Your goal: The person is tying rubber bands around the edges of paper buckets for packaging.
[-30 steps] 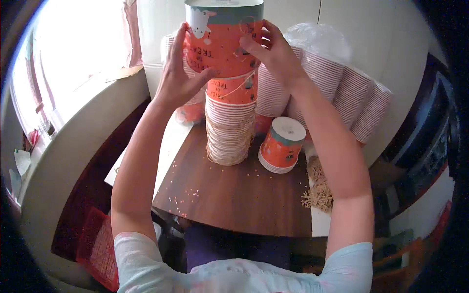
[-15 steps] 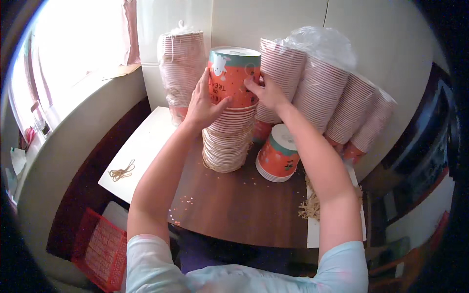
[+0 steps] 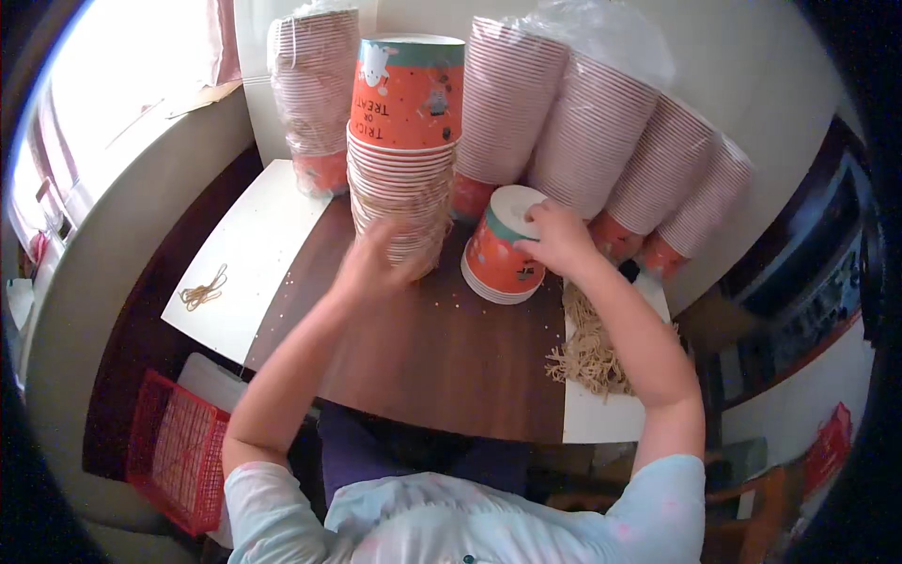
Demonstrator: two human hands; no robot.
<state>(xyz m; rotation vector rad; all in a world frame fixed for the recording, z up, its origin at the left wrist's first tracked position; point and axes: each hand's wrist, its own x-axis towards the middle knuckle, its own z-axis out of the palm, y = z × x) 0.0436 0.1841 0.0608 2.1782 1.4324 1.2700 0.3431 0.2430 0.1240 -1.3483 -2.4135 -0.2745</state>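
Observation:
A tall stack of upside-down paper buckets (image 3: 406, 103), orange with a teal band and white rims below, stands on the brown table. My left hand (image 3: 368, 271), smeared by motion, is in front of its lower part; whether it touches cannot be told. To the right, a short stack of the same paper buckets (image 3: 503, 263) sits upside down, tilted in view. My right hand (image 3: 564, 242) grips its upper right side, fingers by the pale base and thumb on the side.
Wrapped bucket stacks (image 3: 601, 132) line the wall at the back right, another wrapped stack (image 3: 318, 85) the back left. Tan twisted cords (image 3: 597, 352) are heaped on a white board at right; a few loops (image 3: 204, 289) lie at left. A red basket (image 3: 178, 451) is low left.
Both hands have left the top bucket of the tall stack. My left hand has come down toward the stack's lower part; my right hand has moved down onto the short stack. The view has shifted.

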